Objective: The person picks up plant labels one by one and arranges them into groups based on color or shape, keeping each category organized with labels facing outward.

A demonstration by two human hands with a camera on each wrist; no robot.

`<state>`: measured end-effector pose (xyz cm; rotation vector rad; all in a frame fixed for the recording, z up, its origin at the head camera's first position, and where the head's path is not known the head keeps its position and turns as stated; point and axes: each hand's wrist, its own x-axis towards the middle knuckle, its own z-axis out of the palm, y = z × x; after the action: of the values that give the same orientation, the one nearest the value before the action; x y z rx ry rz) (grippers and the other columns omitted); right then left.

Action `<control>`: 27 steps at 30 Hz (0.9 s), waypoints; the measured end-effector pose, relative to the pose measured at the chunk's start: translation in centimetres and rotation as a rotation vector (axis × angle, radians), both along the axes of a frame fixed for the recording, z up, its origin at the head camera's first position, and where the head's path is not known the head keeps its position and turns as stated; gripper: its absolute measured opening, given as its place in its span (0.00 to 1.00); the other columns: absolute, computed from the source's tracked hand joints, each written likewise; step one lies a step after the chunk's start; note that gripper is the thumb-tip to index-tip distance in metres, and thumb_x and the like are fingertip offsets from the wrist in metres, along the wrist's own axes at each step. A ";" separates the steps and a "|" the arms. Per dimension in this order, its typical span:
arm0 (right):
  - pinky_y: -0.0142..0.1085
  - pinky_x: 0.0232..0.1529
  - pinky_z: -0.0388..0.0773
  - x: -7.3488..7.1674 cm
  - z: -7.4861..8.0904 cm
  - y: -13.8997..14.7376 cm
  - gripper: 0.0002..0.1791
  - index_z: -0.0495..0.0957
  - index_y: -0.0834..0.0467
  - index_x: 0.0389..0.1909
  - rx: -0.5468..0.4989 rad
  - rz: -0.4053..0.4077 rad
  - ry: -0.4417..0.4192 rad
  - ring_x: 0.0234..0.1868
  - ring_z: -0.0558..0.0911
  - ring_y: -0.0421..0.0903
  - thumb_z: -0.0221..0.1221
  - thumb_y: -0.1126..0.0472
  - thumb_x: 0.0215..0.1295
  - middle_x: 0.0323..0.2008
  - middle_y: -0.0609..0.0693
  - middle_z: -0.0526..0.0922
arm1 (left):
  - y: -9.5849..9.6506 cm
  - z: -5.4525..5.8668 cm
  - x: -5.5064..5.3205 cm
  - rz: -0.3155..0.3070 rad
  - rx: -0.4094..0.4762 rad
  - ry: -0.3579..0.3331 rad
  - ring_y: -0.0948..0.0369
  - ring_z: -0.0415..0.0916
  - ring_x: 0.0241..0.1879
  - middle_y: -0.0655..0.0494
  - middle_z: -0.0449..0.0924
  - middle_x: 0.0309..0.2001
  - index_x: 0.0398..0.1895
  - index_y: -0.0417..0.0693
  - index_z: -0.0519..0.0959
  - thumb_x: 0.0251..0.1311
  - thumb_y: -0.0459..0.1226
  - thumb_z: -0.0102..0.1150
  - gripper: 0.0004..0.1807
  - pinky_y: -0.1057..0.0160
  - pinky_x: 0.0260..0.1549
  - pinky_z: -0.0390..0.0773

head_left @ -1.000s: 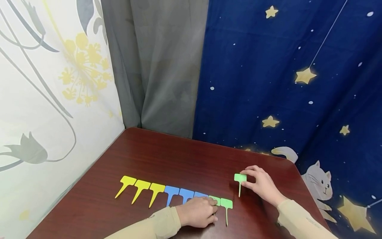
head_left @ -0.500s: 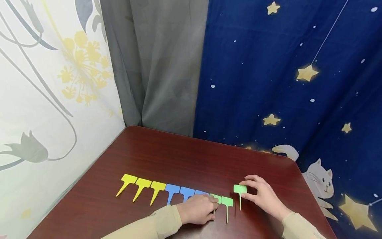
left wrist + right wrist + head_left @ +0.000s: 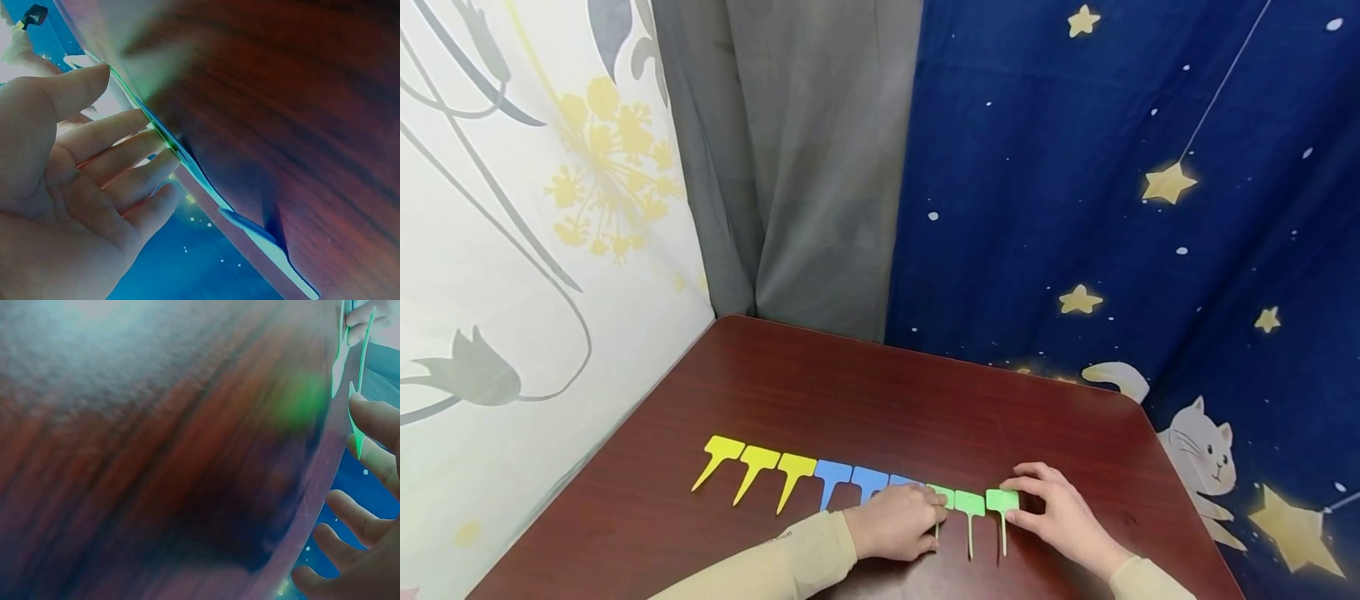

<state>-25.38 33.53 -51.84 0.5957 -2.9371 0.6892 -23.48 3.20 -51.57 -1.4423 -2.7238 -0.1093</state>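
In the head view my right hand [image 3: 1060,512] pinches a green T-shaped plant label [image 3: 997,500] by its head, stem toward me. This label is close to the right of another green plant label [image 3: 970,503], with a narrow gap between them. My left hand [image 3: 895,521] rests its fingertips on a further green label [image 3: 951,497], partly covering it. In the left wrist view, the thumb and extended fingers [image 3: 112,137] touch the row's edge. The right wrist view shows the held label [image 3: 357,434] between thumb and index finger, the other fingers spread.
Leftward, the row continues with blue labels [image 3: 870,479], partly behind the left hand, and yellow labels [image 3: 760,458]. All lie on a dark red-brown table [image 3: 850,392]. Grey [image 3: 827,167] and starry blue curtains [image 3: 1000,208] hang behind; a white patterned curtain [image 3: 512,250] is at left.
My right hand has brought the green label toward me, down to the level of the row's right end. The left hand has stayed on its label.
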 end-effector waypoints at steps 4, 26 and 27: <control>0.53 0.54 0.75 0.1 -0.4 0.0 0.18 0.85 0.33 0.44 0.015 0.005 0.007 0.57 0.75 0.48 0.76 0.50 0.52 0.54 0.44 0.78 | -0.1 0.0 -0.2 -0.001 0.010 0.001 0.65 0.73 0.63 0.57 0.77 0.64 0.60 0.54 0.82 0.68 0.50 0.62 0.22 0.65 0.57 0.75; 0.52 0.48 0.78 0.7 -0.7 -0.3 0.19 0.85 0.33 0.49 0.098 -0.036 0.034 0.57 0.76 0.46 0.74 0.44 0.54 0.56 0.43 0.77 | -0.2 0.9 -0.4 0.001 0.024 -0.048 0.64 0.71 0.65 0.60 0.76 0.64 0.57 0.57 0.84 0.70 0.51 0.59 0.18 0.58 0.62 0.71; 0.53 0.47 0.77 0.6 -0.4 -0.5 0.20 0.85 0.34 0.50 0.095 -0.026 0.051 0.57 0.76 0.46 0.74 0.44 0.55 0.56 0.43 0.78 | -0.3 1.2 -0.5 0.006 0.039 -0.059 0.64 0.71 0.65 0.59 0.76 0.65 0.57 0.56 0.84 0.70 0.50 0.59 0.18 0.58 0.63 0.71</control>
<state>-24.78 33.02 -52.23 0.5734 -2.9384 0.5264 -23.99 2.89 -50.41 -1.4431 -2.7556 -0.2067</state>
